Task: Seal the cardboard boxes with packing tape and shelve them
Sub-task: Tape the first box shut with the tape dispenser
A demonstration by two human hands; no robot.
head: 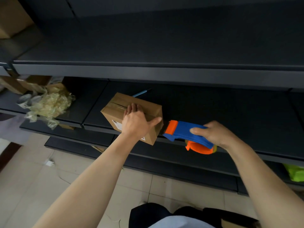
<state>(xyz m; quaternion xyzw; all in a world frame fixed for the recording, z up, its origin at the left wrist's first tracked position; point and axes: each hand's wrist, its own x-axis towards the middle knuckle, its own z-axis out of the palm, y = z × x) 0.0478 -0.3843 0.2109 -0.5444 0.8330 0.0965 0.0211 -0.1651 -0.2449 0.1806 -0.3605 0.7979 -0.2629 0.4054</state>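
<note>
A small brown cardboard box [115, 107] with a white label on its near side sits on the dark middle shelf [230, 112], a strip of tape along its top seam. My left hand [136, 122] lies flat on the box top, fingers straight and thumb out toward the right edge. My right hand [213, 134] grips a blue and orange tape dispenser [182, 130]. Its orange front end is at the box's right near corner.
A heap of crumpled clear tape [49, 106] and several tape rolls lie at the shelf's left, with open cardboard boxes [21, 86] behind. A blue pen [139, 93] lies behind the box. A yellow-green bag [294, 171] sits on a lower shelf at right. Tiled floor lies below.
</note>
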